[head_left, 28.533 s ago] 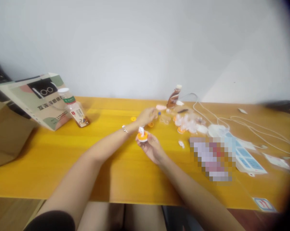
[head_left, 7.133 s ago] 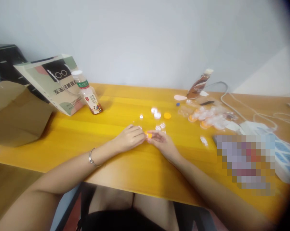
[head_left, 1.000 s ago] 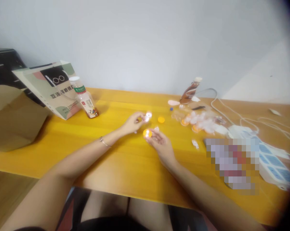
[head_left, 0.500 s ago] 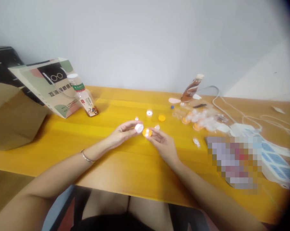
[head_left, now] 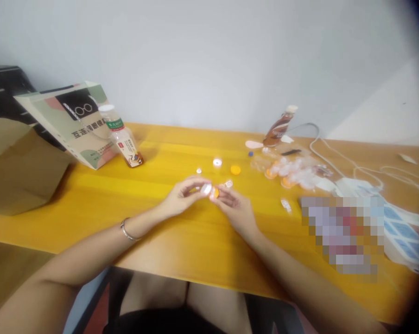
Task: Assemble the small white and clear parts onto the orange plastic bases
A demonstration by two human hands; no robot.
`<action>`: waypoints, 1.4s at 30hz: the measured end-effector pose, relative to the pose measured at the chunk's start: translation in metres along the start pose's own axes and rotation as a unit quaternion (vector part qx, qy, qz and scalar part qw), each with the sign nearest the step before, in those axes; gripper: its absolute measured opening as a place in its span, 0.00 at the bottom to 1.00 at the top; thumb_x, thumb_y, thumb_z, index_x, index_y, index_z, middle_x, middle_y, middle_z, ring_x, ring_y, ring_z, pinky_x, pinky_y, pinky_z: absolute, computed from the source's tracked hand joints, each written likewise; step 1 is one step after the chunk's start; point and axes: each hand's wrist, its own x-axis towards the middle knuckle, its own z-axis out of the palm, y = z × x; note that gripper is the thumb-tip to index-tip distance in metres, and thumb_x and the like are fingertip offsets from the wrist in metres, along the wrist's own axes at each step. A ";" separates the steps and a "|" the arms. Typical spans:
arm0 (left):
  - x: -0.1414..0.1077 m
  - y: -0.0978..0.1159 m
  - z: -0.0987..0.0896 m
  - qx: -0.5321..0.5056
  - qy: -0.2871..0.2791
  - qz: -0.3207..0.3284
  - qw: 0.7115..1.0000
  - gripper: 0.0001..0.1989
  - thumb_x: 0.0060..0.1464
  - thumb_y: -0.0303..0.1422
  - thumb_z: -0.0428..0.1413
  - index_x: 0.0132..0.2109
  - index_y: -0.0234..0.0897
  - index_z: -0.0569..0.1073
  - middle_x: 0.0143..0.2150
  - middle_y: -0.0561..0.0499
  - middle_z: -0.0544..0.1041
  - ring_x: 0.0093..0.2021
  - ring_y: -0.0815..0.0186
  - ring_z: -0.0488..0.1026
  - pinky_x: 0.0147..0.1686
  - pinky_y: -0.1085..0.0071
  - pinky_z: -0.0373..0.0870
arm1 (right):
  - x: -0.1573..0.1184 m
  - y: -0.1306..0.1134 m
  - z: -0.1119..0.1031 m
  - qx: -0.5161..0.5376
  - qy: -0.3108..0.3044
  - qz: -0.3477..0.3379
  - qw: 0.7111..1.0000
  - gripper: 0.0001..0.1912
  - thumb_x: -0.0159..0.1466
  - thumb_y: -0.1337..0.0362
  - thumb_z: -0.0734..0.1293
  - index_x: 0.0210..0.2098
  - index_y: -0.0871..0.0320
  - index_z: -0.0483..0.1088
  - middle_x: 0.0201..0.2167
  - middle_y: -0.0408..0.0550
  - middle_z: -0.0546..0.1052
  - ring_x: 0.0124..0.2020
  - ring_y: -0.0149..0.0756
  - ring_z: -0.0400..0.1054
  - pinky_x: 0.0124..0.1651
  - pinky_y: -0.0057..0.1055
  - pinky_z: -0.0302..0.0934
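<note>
My left hand (head_left: 182,196) pinches a small white round cap-like piece (head_left: 206,189) between thumb and fingers. Facing it, my right hand (head_left: 238,211) grips an orange round cap (head_left: 214,193) by its edge. The two pieces meet or nearly meet above the table; blur hides whether they touch. Just beyond the hands lie a white round piece (head_left: 217,162), another orange cap (head_left: 235,170) and a tiny white part (head_left: 199,171). Small white-and-red bits (head_left: 228,184) rest behind my right fingers, and a small white strip (head_left: 286,205) is off to the right.
On the left stand a brown paper bag (head_left: 25,167), a printed paper bag (head_left: 82,130) and a clear bottle (head_left: 124,144). Rightward are a brown drink bottle (head_left: 279,127), a pile of clear and orange caps (head_left: 293,171), white cables (head_left: 352,167), a pixelated flat object (head_left: 338,236) and a white-and-blue package (head_left: 404,232).
My left hand has moved slightly right, bringing the white piece up to the orange cap. The orange cap has turned more edge-on in my right hand. The view has shifted slightly.
</note>
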 end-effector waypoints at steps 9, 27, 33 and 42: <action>-0.006 -0.002 0.009 0.147 -0.010 0.056 0.987 0.16 0.54 0.29 0.51 0.50 0.39 0.67 0.47 0.44 0.67 0.48 0.64 0.66 0.49 0.65 0.65 | -0.001 0.007 0.001 0.011 -0.018 -0.008 1.000 0.19 0.49 0.62 0.70 0.41 0.56 0.70 0.31 0.44 0.76 0.34 0.34 0.72 0.45 0.36 0.66; -0.007 -0.006 -0.002 0.268 -0.077 0.154 0.948 0.17 0.55 0.31 0.50 0.52 0.37 0.65 0.46 0.44 0.69 0.46 0.65 0.68 0.47 0.67 0.66 | -0.002 0.011 0.003 0.045 -0.022 0.001 0.999 0.11 0.48 0.68 0.68 0.33 0.57 0.70 0.31 0.44 0.77 0.33 0.34 0.73 0.45 0.35 0.66; -0.007 0.000 -0.014 0.292 -0.139 0.161 0.933 0.17 0.55 0.33 0.50 0.52 0.36 0.65 0.48 0.43 0.69 0.47 0.65 0.68 0.47 0.68 0.67 | -0.004 0.012 0.006 0.046 -0.059 0.015 0.997 0.12 0.49 0.67 0.69 0.34 0.55 0.65 0.30 0.43 0.76 0.33 0.31 0.72 0.44 0.32 0.65; -0.006 0.003 -0.021 0.319 -0.164 0.081 0.930 0.14 0.51 0.33 0.53 0.46 0.37 0.69 0.44 0.47 0.71 0.43 0.66 0.69 0.44 0.69 0.66 | 0.009 -0.015 -0.023 -0.059 -0.070 0.014 0.996 0.16 0.50 0.57 0.69 0.34 0.55 0.62 0.24 0.42 0.75 0.26 0.32 0.71 0.37 0.33 0.66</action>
